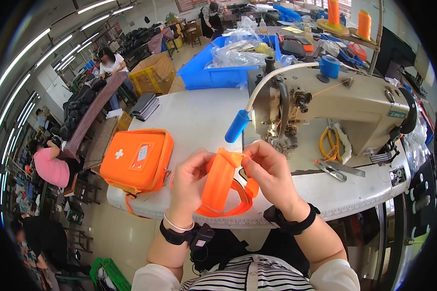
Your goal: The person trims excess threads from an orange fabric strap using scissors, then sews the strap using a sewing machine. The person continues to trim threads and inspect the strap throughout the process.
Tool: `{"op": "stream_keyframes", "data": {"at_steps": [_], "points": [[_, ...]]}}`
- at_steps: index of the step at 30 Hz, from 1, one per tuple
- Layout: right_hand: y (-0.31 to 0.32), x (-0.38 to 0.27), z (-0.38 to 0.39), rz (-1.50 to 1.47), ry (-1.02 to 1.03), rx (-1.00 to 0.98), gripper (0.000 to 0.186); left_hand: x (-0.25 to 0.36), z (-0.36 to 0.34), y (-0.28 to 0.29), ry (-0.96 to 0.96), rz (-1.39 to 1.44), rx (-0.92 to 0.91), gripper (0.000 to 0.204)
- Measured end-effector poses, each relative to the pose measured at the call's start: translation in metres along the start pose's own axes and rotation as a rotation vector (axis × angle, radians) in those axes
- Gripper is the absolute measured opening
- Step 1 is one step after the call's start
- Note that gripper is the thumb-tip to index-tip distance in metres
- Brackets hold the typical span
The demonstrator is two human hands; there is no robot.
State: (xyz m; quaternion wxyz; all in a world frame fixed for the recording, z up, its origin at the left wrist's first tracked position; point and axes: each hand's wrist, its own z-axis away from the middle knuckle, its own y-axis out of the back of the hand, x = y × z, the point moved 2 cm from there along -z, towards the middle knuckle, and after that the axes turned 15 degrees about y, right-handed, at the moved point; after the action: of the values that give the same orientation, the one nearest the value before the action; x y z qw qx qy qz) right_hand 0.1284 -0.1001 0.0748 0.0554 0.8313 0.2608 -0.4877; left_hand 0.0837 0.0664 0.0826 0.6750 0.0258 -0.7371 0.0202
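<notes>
My left hand (192,179) is closed on an orange fabric strip with a looped band (217,186), held just over the front of the white sewing table (179,116). My right hand (264,174) pinches the folded upper end of the same piece. A finished-looking orange zipped bag (136,160) with a white cross and a clear pocket lies to my left. Just above my hands hangs a blue cylinder (237,126) on a white flexible arm. The beige sewing machine (340,111) stands to my right, its needle area a little beyond my right hand.
A blue tray of plastic bags (199,68), dark stacked sheets (144,106), yellow scissors (330,145), metal snips (330,172) and orange thread cones (333,12) are around the table. Co-workers (53,165) sit and stand along the left; a green crate (104,276) is on the floor.
</notes>
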Motion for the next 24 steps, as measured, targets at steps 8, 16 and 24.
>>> {"op": "stream_keyframes", "data": {"at_steps": [8, 16, 24], "points": [[-0.015, -0.021, 0.003, 0.322, 0.199, -0.155, 0.036, 0.021, 0.014, -0.018, -0.455, -0.765, 0.396, 0.021], [-0.001, -0.01, 0.004, -0.006, 0.024, -0.078, 0.013, 0.017, 0.007, -0.003, -0.361, -0.426, 0.176, 0.016], [0.001, 0.005, 0.007, -0.287, -0.269, -0.073, 0.021, 0.007, 0.008, 0.0, 0.048, 0.07, 0.006, 0.01]]}}
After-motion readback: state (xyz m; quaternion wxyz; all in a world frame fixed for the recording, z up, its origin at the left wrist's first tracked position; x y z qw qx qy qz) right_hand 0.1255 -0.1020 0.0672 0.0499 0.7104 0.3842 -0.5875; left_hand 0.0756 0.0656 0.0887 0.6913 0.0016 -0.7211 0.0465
